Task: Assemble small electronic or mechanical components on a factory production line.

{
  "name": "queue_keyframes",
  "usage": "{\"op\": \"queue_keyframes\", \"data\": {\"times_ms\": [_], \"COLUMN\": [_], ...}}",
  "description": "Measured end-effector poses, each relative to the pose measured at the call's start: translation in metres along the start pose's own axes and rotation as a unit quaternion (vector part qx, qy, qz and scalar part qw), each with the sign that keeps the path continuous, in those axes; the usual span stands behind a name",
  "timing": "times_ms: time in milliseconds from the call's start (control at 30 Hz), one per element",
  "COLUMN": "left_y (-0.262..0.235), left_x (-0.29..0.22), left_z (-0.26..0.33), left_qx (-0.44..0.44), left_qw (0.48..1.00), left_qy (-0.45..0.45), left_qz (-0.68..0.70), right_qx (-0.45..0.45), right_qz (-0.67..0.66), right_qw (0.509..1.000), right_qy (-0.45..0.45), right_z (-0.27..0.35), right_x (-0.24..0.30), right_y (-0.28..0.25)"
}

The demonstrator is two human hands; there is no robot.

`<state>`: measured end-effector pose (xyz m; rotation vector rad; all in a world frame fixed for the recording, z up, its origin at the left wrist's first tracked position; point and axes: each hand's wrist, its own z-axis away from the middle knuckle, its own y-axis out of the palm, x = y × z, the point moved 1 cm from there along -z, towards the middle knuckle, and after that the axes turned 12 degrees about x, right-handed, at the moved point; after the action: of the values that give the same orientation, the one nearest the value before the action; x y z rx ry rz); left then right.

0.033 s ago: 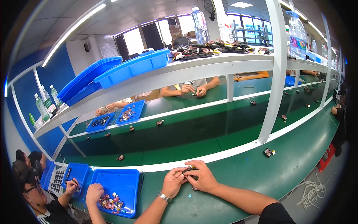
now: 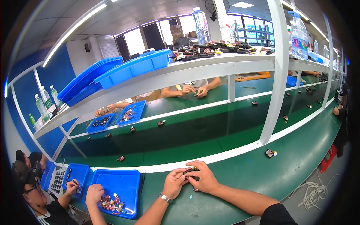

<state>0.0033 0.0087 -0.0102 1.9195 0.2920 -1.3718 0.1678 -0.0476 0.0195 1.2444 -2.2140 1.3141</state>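
Left hand (image 2: 174, 182) and right hand (image 2: 200, 177) meet, each grip closed on small dark part (image 2: 191, 170), pinched from both sides, likely to steady it. Part sits just above green worktop (image 2: 240, 176). Left of part: blue tray (image 2: 122, 183) with loose pieces, co-worker's hand (image 2: 93, 193) in it.

Both hands (image 2: 189, 180) pinching a small dark part (image 2: 191, 170) over green bench (image 2: 240, 176)

left hand (image 2: 174, 182) and right hand (image 2: 203, 177) touching, fingers curled
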Motion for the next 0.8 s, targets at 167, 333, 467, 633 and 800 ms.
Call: {"op": "queue_keyframes", "data": {"times_ms": [167,333,467,633,800], "left_y": [0.0048,0.0025,0.0041,0.0057,0.0050], "left_x": [0.0010,-0.0012,-0.0022,-0.0035,-0.0027], "left_z": [0.0009,0.0005,-0.0008,-0.0012,-0.0013], "left_qx": [-0.014,-0.032,-0.028,-0.031,-0.039], "left_qw": [1.000,0.999,0.999,0.999,0.999], "left_qy": [0.006,0.010,0.004,-0.011,-0.017], "left_qz": [0.008,0.005,0.022,0.015,0.011], "right_qx": [-0.002,0.016,0.010,-0.033,-0.036], "right_qz": [-0.011,0.030,0.037,0.029,0.074], "right_qw": [1.000,0.999,0.999,0.999,0.995], "right_qy": [-0.009,-0.034,-0.031,-0.023,-0.049], "right_z": [-0.0007,-0.0026,-0.0012,-0.0040,-0.0047], "right_x": [0.0006,0.0066,0.0053,0.0082,0.0086], "right_y": [0.0021,-0.0020,-0.0004,-0.0005,-0.0002]}}
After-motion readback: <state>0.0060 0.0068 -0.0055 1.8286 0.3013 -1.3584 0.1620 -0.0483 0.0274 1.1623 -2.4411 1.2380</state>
